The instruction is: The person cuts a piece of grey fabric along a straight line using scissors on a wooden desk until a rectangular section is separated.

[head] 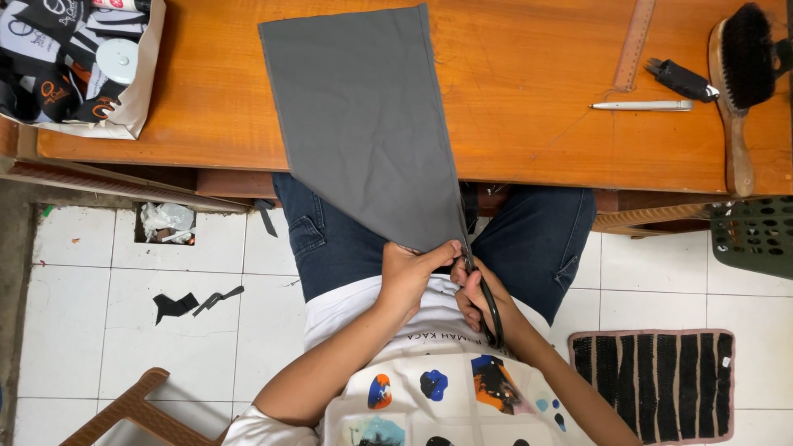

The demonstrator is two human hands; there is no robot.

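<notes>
The grey cloth (363,124) runs lengthwise from the desk (537,74) down over its edge to the lap, its narrow near end pinched in the left hand (406,277), fingers clamped on it. Just right of that, the right hand (475,299) grips black scissors (486,297) at the cloth's right edge, blades pointing up along it. The blades are mostly hidden, so I cannot tell whether they are open.

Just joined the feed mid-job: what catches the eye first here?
A long grey cloth runs from the orange wooden table down over the person's lap. At its lower end the left hand pinches the cloth while the right hand works black-handled scissors along its edge. A brush lies at the table's right end.
</notes>
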